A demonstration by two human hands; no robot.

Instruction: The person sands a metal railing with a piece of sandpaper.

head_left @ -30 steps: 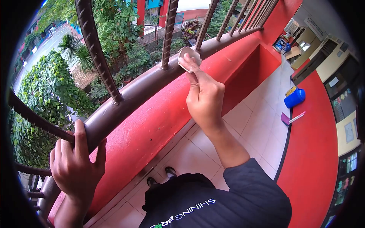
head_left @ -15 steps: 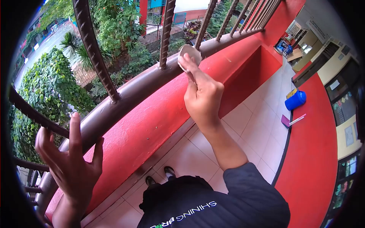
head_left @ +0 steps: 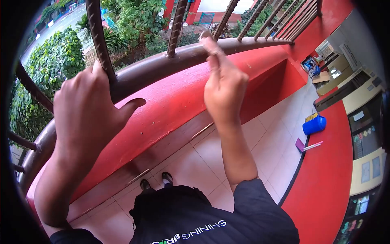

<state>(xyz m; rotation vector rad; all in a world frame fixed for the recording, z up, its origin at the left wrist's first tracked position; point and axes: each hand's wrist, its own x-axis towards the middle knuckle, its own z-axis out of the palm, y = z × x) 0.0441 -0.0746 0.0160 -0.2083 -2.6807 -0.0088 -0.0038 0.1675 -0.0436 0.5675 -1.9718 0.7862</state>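
In the head view, my right hand is raised over the brown railing pipe, its fingers pinched on a thin, greyish pad. The pad is seen almost edge-on and is mostly hidden by my fingers. On the left, my left hand lies over the same pipe beside an upright twisted bar. Its fingers fold over the far side, where the tips are hidden, and the thumb stretches out on the near side. Below the pipe runs a red painted ledge.
Leafy plants grow beyond the bars. A pale tiled floor lies below, with my feet near the ledge. To the right, a blue container and a purple dustpan-like thing stand by a red-painted wall.
My left hand has moved up and to the right along the pipe and folded over it. My right hand has shifted slightly, turning the pad from face-on to nearly edge-on.
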